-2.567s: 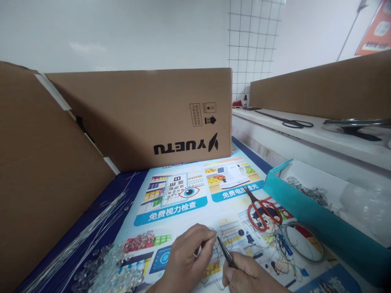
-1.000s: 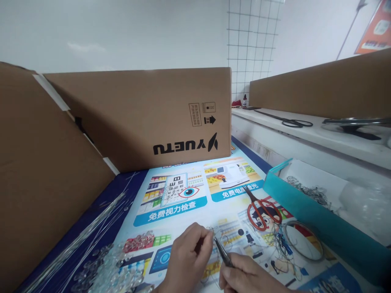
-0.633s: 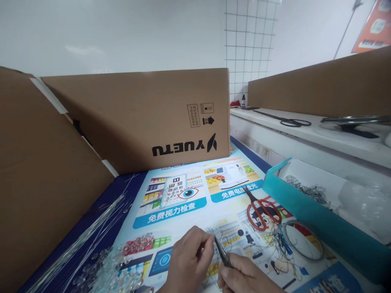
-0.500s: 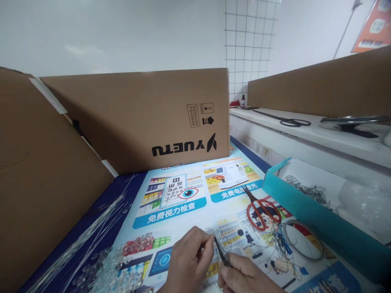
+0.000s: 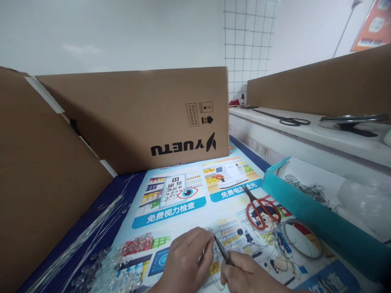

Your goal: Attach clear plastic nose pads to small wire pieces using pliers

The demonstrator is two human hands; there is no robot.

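i see my left hand [image 5: 186, 260] at about 6 o'clock in the head view, thumb and fingers pressed together on a small wire ring [image 5: 210, 232] that sits right at its fingertips. my right hand [image 5: 249, 276] lies just to the 4 o'clock side of the left one, closed around dark thin pliers [image 5: 222, 252]. the pliers' long axis runs from the right hand up toward 11 o'clock, and their tip ends touching or just beside the ring; i cannot tell whether the tip actually bites the wire. so the ring lies at 11 o'clock from the right hand and at 1 o'clock from the left, and the left hand is the nearer one, already on it. more loose wire loops [image 5: 224, 240] lie on the printed surface [image 5: 183, 203] just past the tip. red scissors [image 5: 262, 209] rest well apart at 2 o'clock, clear beads [image 5: 116, 272] at 9 o'clock, and a teal tray [image 5: 305, 211] stands further right
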